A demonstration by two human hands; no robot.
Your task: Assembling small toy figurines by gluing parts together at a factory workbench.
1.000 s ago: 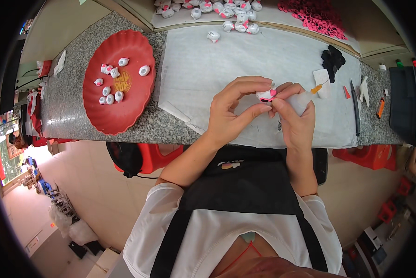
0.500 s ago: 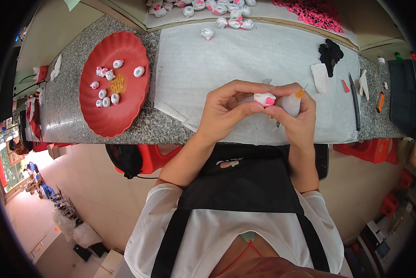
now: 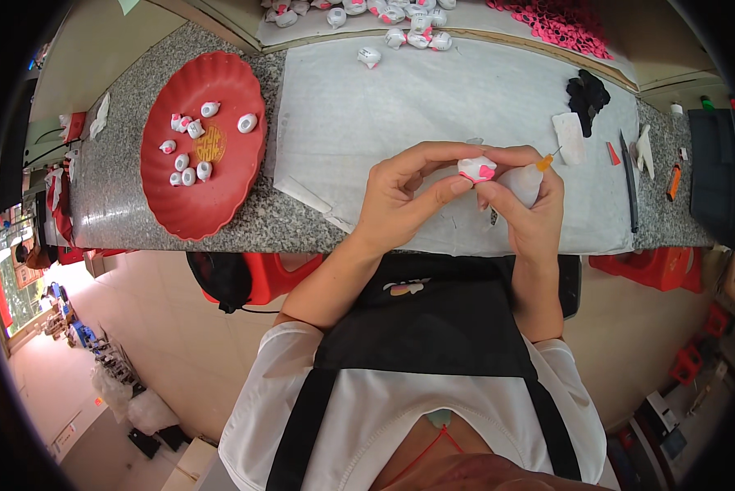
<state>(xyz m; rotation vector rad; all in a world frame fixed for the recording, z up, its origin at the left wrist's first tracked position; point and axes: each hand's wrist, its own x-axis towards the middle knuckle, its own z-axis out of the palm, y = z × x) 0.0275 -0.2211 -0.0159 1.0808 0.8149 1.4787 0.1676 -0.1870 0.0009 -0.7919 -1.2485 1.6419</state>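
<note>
Between the fingertips and thumb of my left hand (image 3: 396,192) is a small white cat-head figurine (image 3: 475,169) with a pink bow. My left hand is closed on it, over the white sheet (image 3: 343,106). My right hand (image 3: 535,204) wraps round a translucent squeeze bottle (image 3: 521,185), whose orange needle tip (image 3: 545,163) points up and to the right, away from the figurine. The right forefinger reaches to the figurine's upper edge, and the right thumb is close to its lower right side. The figurine's underside is hidden.
At left, a red scalloped tray (image 3: 159,192) holds several white pieces. More figurines (image 3: 384,12) and a heap of pink pieces (image 3: 547,29) lie on the back shelf. Toward the right are a black cloth (image 3: 585,98), a white pad (image 3: 570,139), dark tweezers (image 3: 630,188) and an orange cutter (image 3: 673,182).
The figurine has shifted slightly right and turned, with its pink bow now higher. The right thumb has drawn back a little from it, and the bottle has moved slightly right.
</note>
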